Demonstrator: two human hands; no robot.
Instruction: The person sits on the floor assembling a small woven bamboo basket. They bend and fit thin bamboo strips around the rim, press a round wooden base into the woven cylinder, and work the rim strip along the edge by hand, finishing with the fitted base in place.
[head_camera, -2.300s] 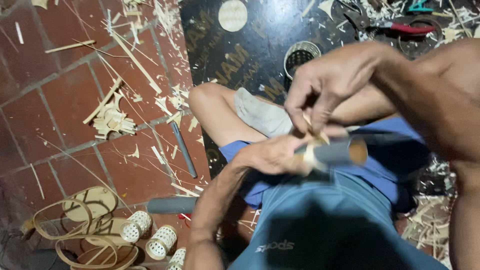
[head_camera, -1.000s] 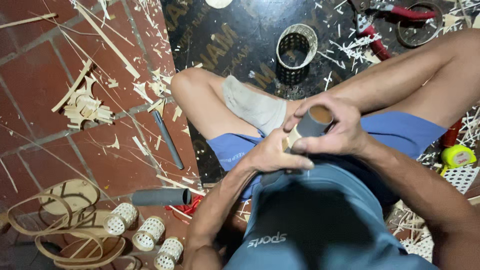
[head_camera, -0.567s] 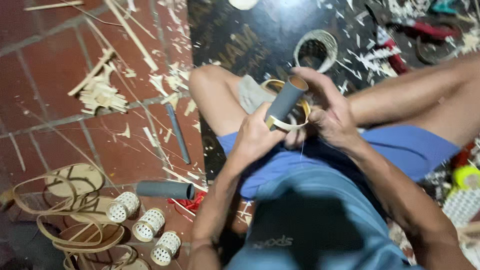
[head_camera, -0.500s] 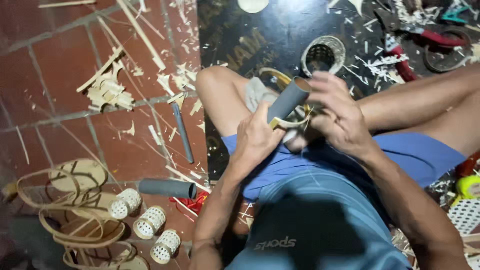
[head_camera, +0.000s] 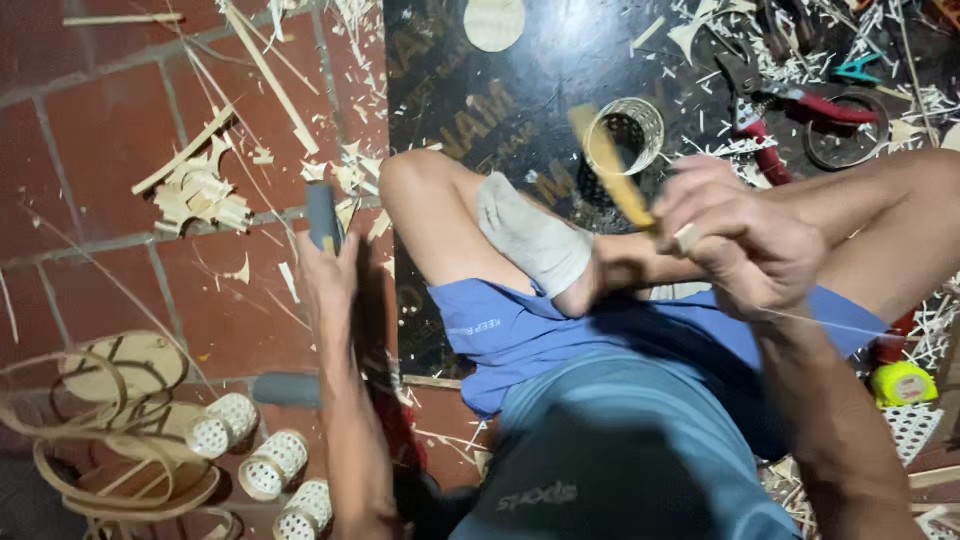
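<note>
Left hand (head_camera: 330, 275) grips a grey rod (head_camera: 322, 215) at centre-left; right hand (head_camera: 745, 245) pinches a bamboo strip (head_camera: 610, 165), which could splinter if overbent.

The person wears a blue-grey T-shirt (head_camera: 640, 450) with a small pale print near the hem, bright blue shorts (head_camera: 520, 335) and 1 worn grey sock (head_camera: 530, 240). Arms, legs and both hands are bare.
</note>
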